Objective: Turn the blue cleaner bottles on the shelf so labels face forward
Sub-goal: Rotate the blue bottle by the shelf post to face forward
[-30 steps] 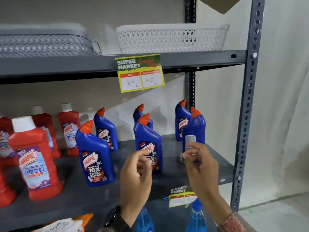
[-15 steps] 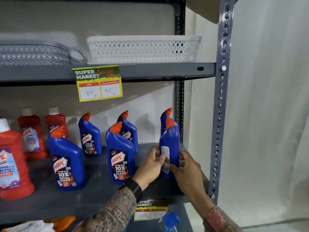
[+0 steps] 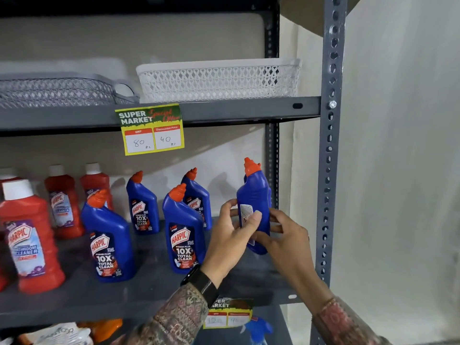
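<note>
The grey metal shelf [image 3: 139, 298] carries two groups of bottles: red cleaner bottles [image 3: 28, 235] toward its left edge and blue cleaner bottles across the middle and right. Four of the blue ones stand with their dark front labels facing out: two in a front row [image 3: 109, 241] [image 3: 184, 232] and two behind them [image 3: 143, 205] [image 3: 198, 199].

The fifth, the held blue bottle [image 3: 255, 207], is at the right end of the shelf, close to the perforated upright [image 3: 331, 155]. A second ago only the right hand was on it and the left hand hung in the air in front of the middle bottles. Now both hands grip it, and it appears lifted and tilted slightly, its base no longer plainly resting on the shelf. That suggests the turn of this last bottle is under way but not finished.

The left hand [image 3: 232, 241] is closed on the bottle's left side, thumb laid across the face toward the camera. The right hand [image 3: 290, 241] wraps the lower right side from behind.

The bottle shows deep blue plastic with an orange angled cap at the top. Only a small pale label [image 3: 246, 211], partly under the thumb, faces forward; the bold front label is not in view, so it still needs rotating before being set down in line with the others.
</note>
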Tool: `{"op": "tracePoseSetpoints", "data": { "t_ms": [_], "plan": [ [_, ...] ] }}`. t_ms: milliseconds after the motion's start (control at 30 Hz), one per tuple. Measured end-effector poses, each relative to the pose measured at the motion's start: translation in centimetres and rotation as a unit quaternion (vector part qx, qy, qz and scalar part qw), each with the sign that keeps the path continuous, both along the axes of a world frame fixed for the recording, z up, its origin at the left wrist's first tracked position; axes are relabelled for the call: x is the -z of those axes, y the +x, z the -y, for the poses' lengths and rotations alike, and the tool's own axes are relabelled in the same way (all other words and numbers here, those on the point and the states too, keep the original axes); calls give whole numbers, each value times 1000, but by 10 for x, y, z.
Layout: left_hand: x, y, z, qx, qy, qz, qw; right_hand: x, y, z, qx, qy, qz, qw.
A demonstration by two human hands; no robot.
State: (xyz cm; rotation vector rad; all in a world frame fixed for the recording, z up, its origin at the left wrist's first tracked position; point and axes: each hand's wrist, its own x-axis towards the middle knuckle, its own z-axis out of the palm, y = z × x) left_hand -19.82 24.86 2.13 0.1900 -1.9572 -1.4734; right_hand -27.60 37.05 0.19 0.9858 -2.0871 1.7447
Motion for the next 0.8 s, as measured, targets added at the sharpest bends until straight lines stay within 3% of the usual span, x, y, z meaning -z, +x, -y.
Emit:
{"op": "tracePoseSetpoints", "data": {
  "t_ms": [200,367,500,667,800],
  "plan": [
    [-4,1,1,11,-14,13,1000,8,-5,2,-52,22,-3,998],
    [-3,2,4,60,31,-26,997,10,-16,-1,-145,-57,59,986],
    [3,1,2,64,31,-41,997,0,-19,-5,-161,-83,76,980],
    [6,1,4,64,51,-38,996,-5,-16,-5,-224,-60,148,961],
    [3,2,8,65,28,-24,997,-4,-14,-2,-199,-95,169,961]
  ]
}}
